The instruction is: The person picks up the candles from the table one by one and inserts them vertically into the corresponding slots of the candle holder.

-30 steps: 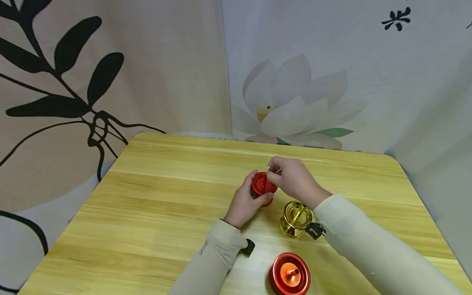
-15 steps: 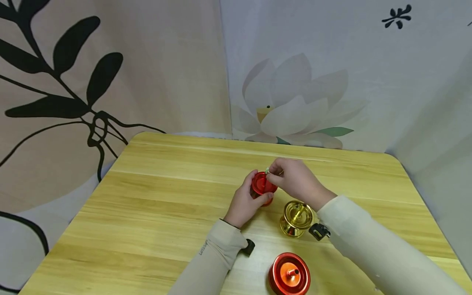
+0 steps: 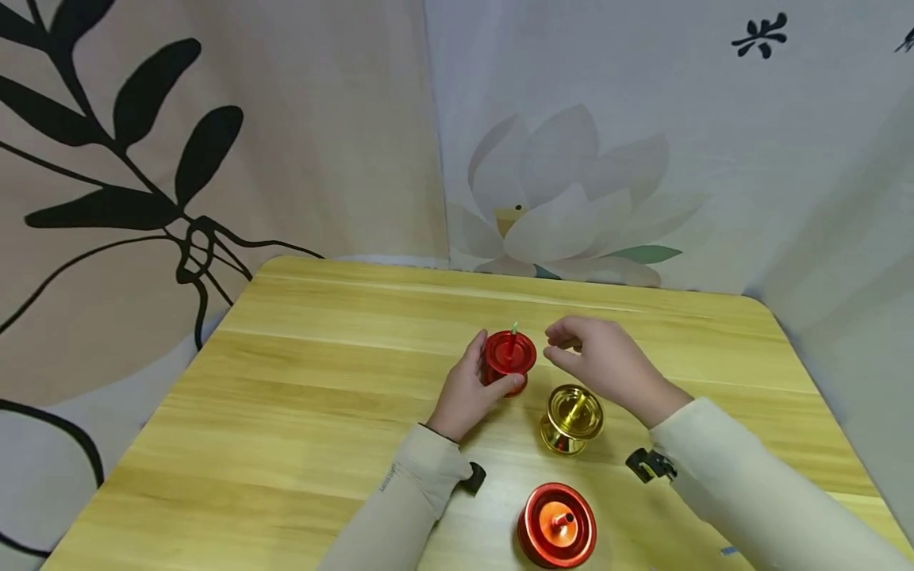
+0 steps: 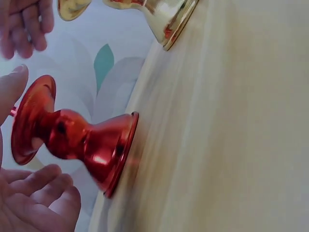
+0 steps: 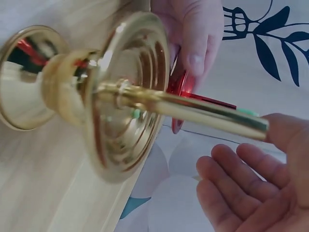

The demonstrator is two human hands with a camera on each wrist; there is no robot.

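Note:
A red shiny footed holder (image 3: 510, 354) stands on the table, with a shallow dish and an upright tube. A small pale-green piece (image 3: 515, 326) sits at the tube's top. My left hand (image 3: 467, 394) curls round it from the left, thumb across its front. In the left wrist view the holder's flared foot is down on the wood, and fingers and thumb stand loosely around the dish rim. My right hand (image 3: 607, 361) hovers to the right with nothing between its relaxed fingers. Nearest it is a gold footed holder (image 3: 570, 420) of the same shape.
A wider red holder (image 3: 556, 527) with an orange centre stands near the table's front edge. A small blue piece (image 3: 728, 549) shows beside the right sleeve. The light wooden table (image 3: 321, 381) meets a patterned cloth (image 3: 343, 127) at the back.
My right hand has let go of the pale-green piece and drawn back to the right, its fingers loosening. The piece stays on the red holder's tube. My left hand keeps its place.

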